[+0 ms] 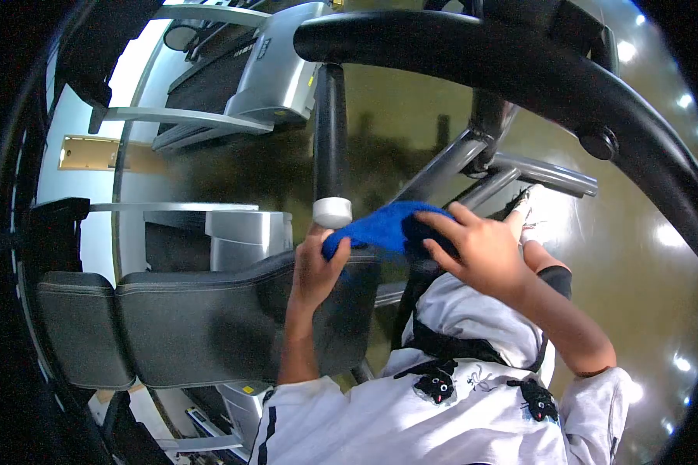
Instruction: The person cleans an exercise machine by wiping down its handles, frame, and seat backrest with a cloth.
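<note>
White shirt (473, 426) with 2 black animal motifs (436, 384), black striping (271, 422) on the left sleeve (306, 399)

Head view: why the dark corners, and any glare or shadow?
In the head view, black corners frame a rounded image, probably from a wide lens; in the head view, bright glare spots dot the floor at the right; in that view, a dark patch, likely shadow, lies on the blue cloth near the right hand.

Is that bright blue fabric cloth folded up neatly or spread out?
Partly spread: the bright blue fabric cloth widens toward the right hand, while its narrow, bunched end sits in the left hand.
</note>
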A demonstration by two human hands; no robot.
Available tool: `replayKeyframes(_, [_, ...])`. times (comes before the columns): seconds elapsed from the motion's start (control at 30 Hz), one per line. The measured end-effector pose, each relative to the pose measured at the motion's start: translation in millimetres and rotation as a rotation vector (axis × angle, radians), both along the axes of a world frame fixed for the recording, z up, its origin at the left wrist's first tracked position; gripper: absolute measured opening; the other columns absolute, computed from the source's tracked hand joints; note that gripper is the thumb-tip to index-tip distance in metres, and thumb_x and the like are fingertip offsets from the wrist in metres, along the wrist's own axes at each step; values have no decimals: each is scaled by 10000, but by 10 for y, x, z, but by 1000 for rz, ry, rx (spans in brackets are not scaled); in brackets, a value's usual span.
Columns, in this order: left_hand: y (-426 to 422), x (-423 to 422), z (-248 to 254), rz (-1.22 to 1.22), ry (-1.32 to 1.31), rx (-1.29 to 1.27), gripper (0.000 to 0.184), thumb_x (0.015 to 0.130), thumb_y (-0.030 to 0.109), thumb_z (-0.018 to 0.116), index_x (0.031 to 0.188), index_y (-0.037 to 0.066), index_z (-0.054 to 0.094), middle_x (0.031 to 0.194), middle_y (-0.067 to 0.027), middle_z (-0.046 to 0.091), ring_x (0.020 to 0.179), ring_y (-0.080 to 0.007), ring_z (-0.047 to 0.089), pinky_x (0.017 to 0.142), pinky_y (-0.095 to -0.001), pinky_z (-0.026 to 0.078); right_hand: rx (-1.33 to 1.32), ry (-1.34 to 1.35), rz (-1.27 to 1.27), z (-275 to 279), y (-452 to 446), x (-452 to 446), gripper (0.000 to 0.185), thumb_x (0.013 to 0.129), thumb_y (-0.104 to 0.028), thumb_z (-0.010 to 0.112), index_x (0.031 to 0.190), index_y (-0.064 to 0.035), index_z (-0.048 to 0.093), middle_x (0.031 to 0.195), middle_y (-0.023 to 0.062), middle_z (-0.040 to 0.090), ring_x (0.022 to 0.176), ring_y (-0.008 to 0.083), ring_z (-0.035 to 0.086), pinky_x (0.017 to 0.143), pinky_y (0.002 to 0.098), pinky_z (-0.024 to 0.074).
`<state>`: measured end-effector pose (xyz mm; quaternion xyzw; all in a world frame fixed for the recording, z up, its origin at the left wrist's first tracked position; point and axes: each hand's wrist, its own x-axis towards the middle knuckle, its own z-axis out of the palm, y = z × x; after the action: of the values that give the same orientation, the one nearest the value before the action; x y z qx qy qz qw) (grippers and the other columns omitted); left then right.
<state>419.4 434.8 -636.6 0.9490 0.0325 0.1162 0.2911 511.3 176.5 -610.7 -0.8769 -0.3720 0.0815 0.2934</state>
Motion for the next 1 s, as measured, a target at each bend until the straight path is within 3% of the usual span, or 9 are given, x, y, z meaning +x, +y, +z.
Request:
replayKeyframes(0.13, [119,304,-194,72,-28,102,237,793,200,687,895,4,602,751,-64,615,755,-227,648,611,-309,497,-247,106,46,-71,31,208,690,752,-226,690,1343,-227,333,958,149,568,706,357,629,659,476,497])
replayKeyframes(0.2, [160,548,-153,-7,-324,38,151,837,156,649,915,28,628,866,-71,665,702,-192,606,665,-292,479,-99,116,56,-259,34,326,785,687,-142,704,1356,-218,302,1007,183,583,809,386,616,700,485,496])
replayKeyframes(0.3, [319,1137,-13,207,91,-778,101,876,120,591,907,31,629,682,-43,629,534,-110,572,480,-238,440,83,-47,-19,-450,171,551,649,718,-131,678,1297,-178,388,856,178,627,710,349,636,631,429,512])
replayKeyframes(0.37, [336,1402,160,152,122,-791,214,941,187,488,897,20,614,688,-30,611,530,-89,578,462,-227,470,465,433,-133,-322,318,720,536,731,-140,655,1228,-141,455,831,192,637,736,333,638,659,400,506])
replayKeyframes(0.53, [570,1858,220,181,161,-670,251,913,232,551,899,-8,624,707,-49,625,544,-100,582,463,-242,461,476,382,-233,-156,677,1113,660,704,-479,715,1106,1,504,965,244,620,903,358,624,770,400,490])
replayKeyframes(0.6, [595,1938,247,233,171,-722,258,900,241,562,880,-8,626,721,-48,620,560,-98,573,477,-259,453,322,361,-177,-61,751,1286,569,754,-361,707,1126,34,533,1080,250,600,975,320,612,792,400,472])
replayKeyframes(0.67, [650,2035,257,389,178,-554,239,894,219,558,877,-9,626,740,-49,613,594,-100,559,534,-264,451,149,389,-200,-40,828,1382,420,764,-254,660,1035,58,586,956,292,613,905,380,622,767,417,480])
replayKeyframes(0.83, [700,1913,379,247,-48,-637,257,903,179,574,1079,-4,612,957,-50,649,806,-105,600,728,-246,473,618,287,-351,129,944,1217,246,761,-158,519,870,25,643,833,271,625,816,427,615,779,481,490])
replayKeyframes(1.0, [538,1422,467,298,-123,-616,285,908,203,585,1083,-18,621,972,-47,649,843,-95,582,770,-236,450,628,177,-272,385,876,927,206,759,-119,509,856,8,640,818,260,626,799,413,615,770,486,496])
